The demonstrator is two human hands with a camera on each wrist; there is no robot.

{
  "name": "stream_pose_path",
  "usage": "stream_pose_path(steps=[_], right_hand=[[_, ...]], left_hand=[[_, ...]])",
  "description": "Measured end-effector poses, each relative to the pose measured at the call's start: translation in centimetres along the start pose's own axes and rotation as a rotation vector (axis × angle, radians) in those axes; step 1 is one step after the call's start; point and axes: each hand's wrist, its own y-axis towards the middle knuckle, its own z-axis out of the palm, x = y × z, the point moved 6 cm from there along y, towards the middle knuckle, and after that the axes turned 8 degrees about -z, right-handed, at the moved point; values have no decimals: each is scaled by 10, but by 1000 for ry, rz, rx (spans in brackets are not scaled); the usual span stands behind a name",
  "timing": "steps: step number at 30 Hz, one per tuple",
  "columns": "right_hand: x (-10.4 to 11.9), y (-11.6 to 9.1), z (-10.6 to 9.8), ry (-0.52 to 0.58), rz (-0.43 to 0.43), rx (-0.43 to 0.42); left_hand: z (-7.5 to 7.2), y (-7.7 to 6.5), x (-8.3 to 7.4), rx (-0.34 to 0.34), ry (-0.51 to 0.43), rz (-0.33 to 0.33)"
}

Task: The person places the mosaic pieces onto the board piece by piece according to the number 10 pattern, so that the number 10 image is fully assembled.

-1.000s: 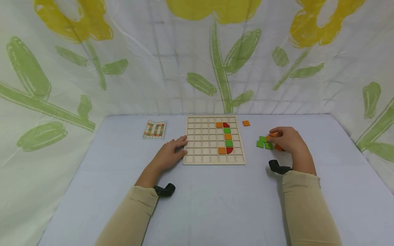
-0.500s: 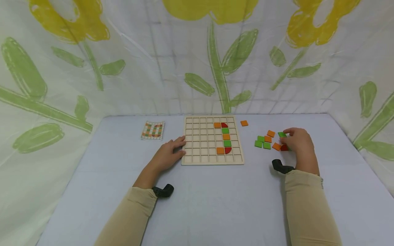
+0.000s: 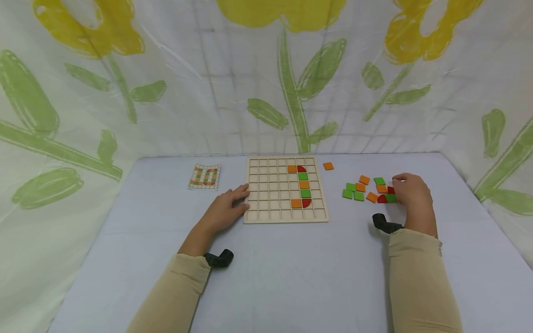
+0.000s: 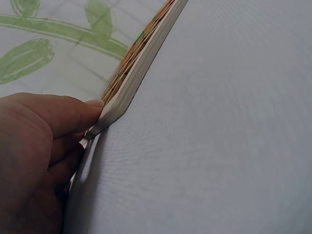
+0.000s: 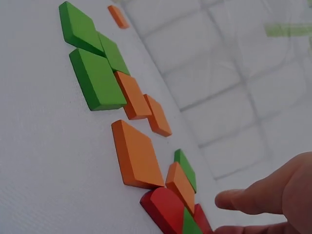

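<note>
Just left of the right hand's (image 3: pixel 413 192) fingers is a partly hidden, flat red tile (image 3: pixel 390 190); whether they grip anything cannot be told, as one fingertip is cut off. Past it from those fingertips lie a flat orange square tile (image 3: pixel 381 189) and, slightly farther from the person, a green square tile (image 3: pixel 379 181). Nearer the person, beside the fingers, a round-edged red tile (image 3: pixel 382 199) meets another green tile (image 3: pixel 390 198). More orange and green squares spread farther left. The left hand's (image 3: pixel 225 212) fingers, relaxed, touch the left edge of a pale wooden grid board (image 3: pixel 266 187), whose coloured tiles sit well to their right. Beyond these fingertips, leftward, lies a small patterned card (image 3: pixel 205 176).
</note>
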Motion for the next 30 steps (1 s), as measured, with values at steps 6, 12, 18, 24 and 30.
stream_pose_path(steps=[6,12,18,24,30], right_hand=[[4,1,7,39,-76,60],[15,0,15,66,-193,166],[28,0,24,16,-286,208],[35,1,30,-3,-285,215],[39,2,32,-40,-270,149]], left_hand=[[0,0,0,5,-15,4],[0,1,2,3,-18,-3],[0,0,1,5,-22,-3],[0,-1,0,5,-24,2],[-1,-1,0,4,-21,3]])
